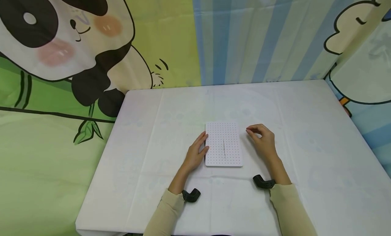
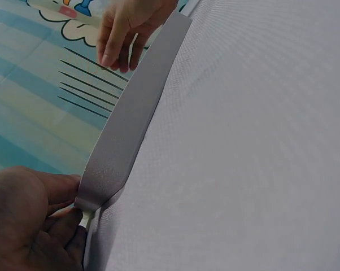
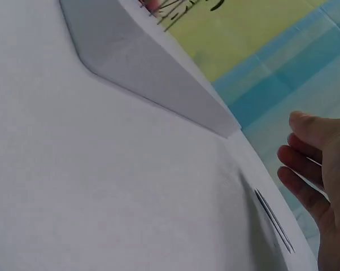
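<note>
A white pegboard [image 1: 215, 163] with rows of small holes lies on the white table. A row of thin dark sticks [image 2: 89, 85] stands up from its top, seen side-on in the left wrist view. My left hand [image 1: 194, 156] touches the board's left edge, its fingers fairly straight and the thumb tip just at the rim. Off the board's right side, my right hand [image 1: 263, 139] hovers with thumb and forefinger bent towards each other. Nothing shows between its fingers in the right wrist view. Close by that hand, two thin metal-looking sticks [image 3: 273, 221] lie on the table.
The white cloth-covered table [image 1: 165, 127] spreads around the board. Behind it hang printed curtains, a panda [image 1: 82, 22] on the left and blue stripes [image 1: 262, 32] on the right. Dark wrist cameras [image 1: 191, 195] jut out from both cuffs.
</note>
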A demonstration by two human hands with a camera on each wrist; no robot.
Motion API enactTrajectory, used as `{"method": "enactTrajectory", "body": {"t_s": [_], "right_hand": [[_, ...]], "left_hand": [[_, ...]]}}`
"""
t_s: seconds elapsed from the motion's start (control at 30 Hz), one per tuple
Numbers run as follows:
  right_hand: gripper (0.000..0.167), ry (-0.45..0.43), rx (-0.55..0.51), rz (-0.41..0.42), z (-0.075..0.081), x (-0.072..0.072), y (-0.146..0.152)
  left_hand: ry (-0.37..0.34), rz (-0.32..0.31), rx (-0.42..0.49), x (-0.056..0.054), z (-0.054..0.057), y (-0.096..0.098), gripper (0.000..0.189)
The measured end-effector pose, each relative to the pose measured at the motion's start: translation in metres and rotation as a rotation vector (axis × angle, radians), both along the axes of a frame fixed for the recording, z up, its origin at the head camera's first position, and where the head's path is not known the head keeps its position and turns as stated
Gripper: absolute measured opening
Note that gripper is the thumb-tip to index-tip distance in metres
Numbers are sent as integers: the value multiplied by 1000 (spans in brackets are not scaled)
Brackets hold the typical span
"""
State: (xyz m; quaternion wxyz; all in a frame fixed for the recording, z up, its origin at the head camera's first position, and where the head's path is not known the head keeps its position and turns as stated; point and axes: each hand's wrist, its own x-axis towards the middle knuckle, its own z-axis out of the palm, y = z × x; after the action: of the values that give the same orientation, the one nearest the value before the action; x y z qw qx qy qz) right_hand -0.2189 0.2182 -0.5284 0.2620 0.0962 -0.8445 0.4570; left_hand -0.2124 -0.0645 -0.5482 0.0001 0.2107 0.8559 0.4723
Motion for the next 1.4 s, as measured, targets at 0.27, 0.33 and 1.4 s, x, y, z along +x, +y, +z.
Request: {"method": "enactTrajectory", "body": {"t_s": [0.27, 0.33, 1.4], "right_hand": [[9, 18, 82, -93, -7, -2, 22], [9, 14, 93, -101, -9, -2, 25], [5, -105, 233, -80, -21, -5, 31]], "left_hand": [[-7, -1, -1, 1, 1, 0, 50], [-4, -2, 1, 1, 1, 0, 50], [-18, 3, -17, 2, 3, -3, 48]]}}
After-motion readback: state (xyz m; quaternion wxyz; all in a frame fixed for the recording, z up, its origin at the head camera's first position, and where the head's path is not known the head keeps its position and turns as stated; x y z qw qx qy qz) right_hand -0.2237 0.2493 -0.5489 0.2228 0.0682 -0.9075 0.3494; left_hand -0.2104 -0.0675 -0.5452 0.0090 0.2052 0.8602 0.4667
